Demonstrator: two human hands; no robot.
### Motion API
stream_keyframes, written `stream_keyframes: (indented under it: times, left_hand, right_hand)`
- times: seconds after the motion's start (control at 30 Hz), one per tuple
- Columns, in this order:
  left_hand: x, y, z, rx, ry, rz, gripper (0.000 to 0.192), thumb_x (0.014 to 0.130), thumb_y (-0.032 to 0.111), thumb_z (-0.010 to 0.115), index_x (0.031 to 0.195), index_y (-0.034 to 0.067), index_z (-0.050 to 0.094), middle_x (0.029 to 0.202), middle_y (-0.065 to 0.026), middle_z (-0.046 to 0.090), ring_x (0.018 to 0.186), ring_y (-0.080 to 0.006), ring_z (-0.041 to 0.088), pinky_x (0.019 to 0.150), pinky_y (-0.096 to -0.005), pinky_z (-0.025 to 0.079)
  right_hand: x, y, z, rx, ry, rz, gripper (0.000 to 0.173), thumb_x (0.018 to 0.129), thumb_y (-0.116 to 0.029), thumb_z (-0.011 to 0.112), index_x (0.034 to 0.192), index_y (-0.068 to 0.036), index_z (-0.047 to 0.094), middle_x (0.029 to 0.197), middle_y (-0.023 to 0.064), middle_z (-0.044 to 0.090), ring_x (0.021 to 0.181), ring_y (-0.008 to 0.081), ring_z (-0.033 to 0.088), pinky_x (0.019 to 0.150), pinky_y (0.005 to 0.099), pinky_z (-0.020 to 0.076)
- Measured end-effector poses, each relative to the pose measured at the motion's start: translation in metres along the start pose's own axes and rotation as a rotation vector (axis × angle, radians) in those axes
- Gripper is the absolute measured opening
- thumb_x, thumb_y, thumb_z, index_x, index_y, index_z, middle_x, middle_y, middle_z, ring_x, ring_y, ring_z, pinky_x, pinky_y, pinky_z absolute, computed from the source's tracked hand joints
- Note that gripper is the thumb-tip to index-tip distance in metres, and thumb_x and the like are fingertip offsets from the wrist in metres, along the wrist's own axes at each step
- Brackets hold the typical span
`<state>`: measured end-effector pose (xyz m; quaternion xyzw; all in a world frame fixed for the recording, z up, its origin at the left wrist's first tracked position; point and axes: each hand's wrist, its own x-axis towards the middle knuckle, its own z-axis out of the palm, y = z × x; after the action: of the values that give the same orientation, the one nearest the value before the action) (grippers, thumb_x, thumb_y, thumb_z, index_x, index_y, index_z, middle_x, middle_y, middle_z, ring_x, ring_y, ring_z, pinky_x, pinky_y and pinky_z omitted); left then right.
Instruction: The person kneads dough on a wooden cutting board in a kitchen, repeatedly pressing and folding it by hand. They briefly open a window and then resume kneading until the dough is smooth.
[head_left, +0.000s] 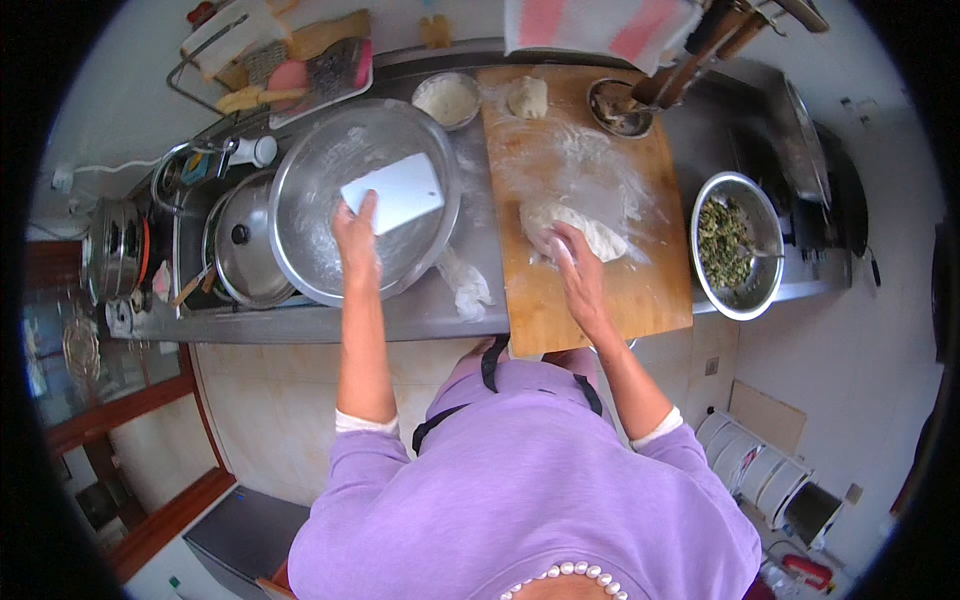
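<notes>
My left hand grips a flat white dough scraper by its near corner. Both are over a wide stainless steel basin whose inside is dusted with flour. A long lump of dough lies on the floury wooden board. My right hand is on its near side, fingers curled against the dough and partly covering it. Toward the back of the board sits a smaller lump of dough.
Right of the board stands a steel bowl of chopped green filling with a utensil in it. A bowl of flour and a dark bowl are at the back. A crumpled plastic bag lies beside the basin; a lidded pot stands left.
</notes>
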<state>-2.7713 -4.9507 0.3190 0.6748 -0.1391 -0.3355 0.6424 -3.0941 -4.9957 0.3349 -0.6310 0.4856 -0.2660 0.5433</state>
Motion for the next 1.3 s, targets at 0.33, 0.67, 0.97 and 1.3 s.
stream_keyframes:
  times: [0.33,0.67,0.97,1.3]
  left_hand:
    - [-0.140,-0.083,0.187,0.291,-0.680,0.004,0.029,0.091,0.024,0.064,0.107,0.001,0.055,0.097,-0.0069,0.062,0.087,-0.0188,0.059,0.078,-0.0331,0.047]
    - [-0.091,-0.101,0.220,1.057,-0.705,0.806,0.032,0.079,0.028,0.071,0.097,0.004,0.060,0.105,-0.0139,0.060,0.103,-0.0348,0.053,0.096,-0.0498,0.037]
    - [-0.134,-0.116,0.176,0.714,-0.584,0.933,0.034,0.073,0.022,0.076,0.099,0.005,0.062,0.105,-0.0109,0.061,0.103,-0.0321,0.056,0.104,-0.0543,0.034]
    - [-0.120,-0.094,0.202,0.712,-0.463,0.843,0.034,0.081,0.023,0.070,0.109,0.005,0.060,0.109,-0.0159,0.061,0.104,-0.0343,0.057,0.096,-0.0466,0.042]
  right_hand:
    - [0.037,0.046,-0.071,0.677,0.484,0.085,0.038,0.086,-0.010,0.070,0.119,0.002,0.056,0.107,0.0091,0.064,0.093,0.0177,0.063,0.079,0.0310,0.0521]
    - [0.074,0.124,-0.155,-0.574,0.665,-0.008,0.047,0.075,-0.022,0.078,0.109,0.004,0.055,0.088,0.0267,0.067,0.083,0.0430,0.066,0.069,0.0445,0.0531]
    - [0.163,0.097,-0.123,-0.675,0.152,-0.058,0.064,0.077,-0.037,0.077,0.126,-0.002,0.055,0.092,0.0253,0.068,0.085,0.0387,0.068,0.075,0.0436,0.0529]
    - [0.143,0.076,-0.113,-0.774,-0.049,-0.186,0.061,0.077,-0.036,0.076,0.125,-0.003,0.055,0.083,0.0250,0.067,0.079,0.0413,0.066,0.068,0.0477,0.0524]
